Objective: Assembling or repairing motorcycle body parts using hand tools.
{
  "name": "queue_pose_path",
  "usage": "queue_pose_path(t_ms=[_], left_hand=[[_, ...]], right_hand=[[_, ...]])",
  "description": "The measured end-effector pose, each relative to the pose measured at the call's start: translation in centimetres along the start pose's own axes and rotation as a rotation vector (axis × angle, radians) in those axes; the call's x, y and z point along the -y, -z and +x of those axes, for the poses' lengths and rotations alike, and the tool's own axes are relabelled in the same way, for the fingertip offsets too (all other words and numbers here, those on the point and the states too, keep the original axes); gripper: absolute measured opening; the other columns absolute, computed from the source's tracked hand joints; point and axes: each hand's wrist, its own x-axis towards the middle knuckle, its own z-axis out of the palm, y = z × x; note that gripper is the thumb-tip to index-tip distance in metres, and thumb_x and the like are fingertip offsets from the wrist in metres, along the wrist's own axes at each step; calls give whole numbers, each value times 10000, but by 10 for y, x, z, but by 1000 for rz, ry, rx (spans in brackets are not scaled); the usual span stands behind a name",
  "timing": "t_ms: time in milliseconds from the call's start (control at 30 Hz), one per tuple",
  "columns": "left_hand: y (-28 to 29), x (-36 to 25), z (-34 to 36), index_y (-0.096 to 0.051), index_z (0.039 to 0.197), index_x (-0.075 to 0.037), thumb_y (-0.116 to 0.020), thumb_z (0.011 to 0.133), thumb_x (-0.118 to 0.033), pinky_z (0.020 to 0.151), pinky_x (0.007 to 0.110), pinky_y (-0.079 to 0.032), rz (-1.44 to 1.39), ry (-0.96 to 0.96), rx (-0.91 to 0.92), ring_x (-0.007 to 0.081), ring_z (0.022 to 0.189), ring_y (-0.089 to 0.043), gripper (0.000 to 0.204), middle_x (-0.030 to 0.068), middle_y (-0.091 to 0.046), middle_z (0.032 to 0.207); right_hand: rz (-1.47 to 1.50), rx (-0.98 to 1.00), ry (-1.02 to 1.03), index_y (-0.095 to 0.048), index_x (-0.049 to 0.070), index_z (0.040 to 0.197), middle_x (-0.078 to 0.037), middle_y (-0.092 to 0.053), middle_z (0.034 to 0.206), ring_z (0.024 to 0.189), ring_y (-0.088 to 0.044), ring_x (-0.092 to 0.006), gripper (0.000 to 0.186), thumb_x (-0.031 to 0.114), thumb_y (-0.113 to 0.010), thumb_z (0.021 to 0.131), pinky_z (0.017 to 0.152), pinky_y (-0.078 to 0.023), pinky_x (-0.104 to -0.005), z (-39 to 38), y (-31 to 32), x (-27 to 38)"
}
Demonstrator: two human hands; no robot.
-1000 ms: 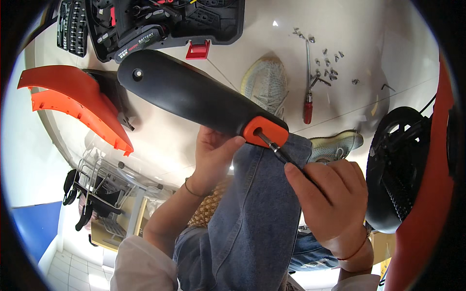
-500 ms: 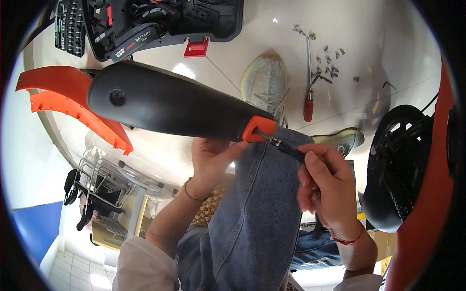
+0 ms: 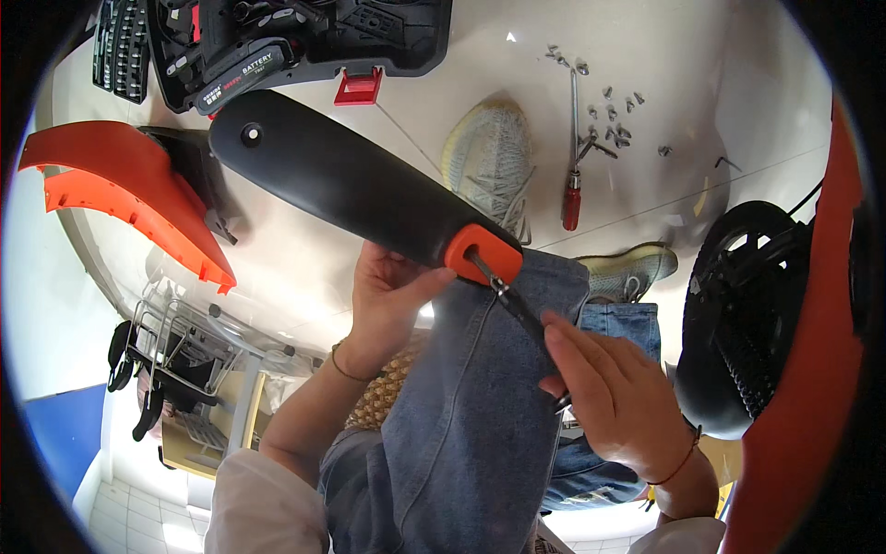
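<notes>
Clamping fingers round the driver [image 3: 519, 311], right hand [image 3: 611, 390] has its shaft [image 3: 481, 266] in the orange recess [image 3: 501, 251] of the black panel [image 3: 341, 182], over the knee [image 3: 554, 270]; left hand [image 3: 392, 300] grips the panel, fingers partly hidden; open case [image 3: 411, 57] holds tools [image 3: 245, 76], rack [image 3: 121, 63] holds bits [image 3: 136, 65]

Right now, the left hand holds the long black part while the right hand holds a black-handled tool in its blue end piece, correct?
Not quite: the end piece is orange, not blue, as the head view shows. The left hand holds the long black part, and the right hand the black-handled tool.
</notes>
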Motion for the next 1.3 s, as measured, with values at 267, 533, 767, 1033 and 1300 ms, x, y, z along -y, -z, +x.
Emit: queue_pose_path(t_ms=[267,533,767,1033,1300], left_hand=[[-2,4,7,-507,1187,4,-638,728,168,990,370,-422,90,-28,276,220,1123,-543,505,112,-566,1187],[-69,30,45,-408,1309,-73,-635,711,176,1058,437,-343,-131,191,611,264,1235,-451,687,107,-474,1321],[-104,61,71,-402,1311,-94,-614,728,189,1053,436,-355,-106,136,872,254,1241,-446,683,90,-474,1318],[-140,48,86,-396,1291,-53,-610,799,93,1032,357,-365,117,279,914,164,1196,-461,556,38,-499,1226],[-163,81,87,-349,1298,-63,-518,781,173,1052,352,-330,3,224,991,176,1232,-431,593,70,-472,1266]], right_hand=[[649,-54,-641,-610,-27,917,-140,-571,687,595,-562,-235,251,215,-602,854,550,-432,-310,-30,5,11],[633,-751,-897,-526,-30,1100,-140,-612,862,732,-606,-168,311,27,-608,806,642,-482,-287,-69,-18,52],[-33,-612,-691,-483,-26,1123,-182,-637,960,773,-653,-261,433,-9,-698,748,694,-522,-330,-111,-18,38],[-36,-585,-851,-526,-24,1077,-141,-656,834,678,-632,-261,351,77,-689,783,601,-498,-321,-134,-17,20],[1268,-900,-1289,-658,-8,954,-13,-564,667,608,-507,-84,425,331,-404,993,583,-414,-226,-120,-47,33]])
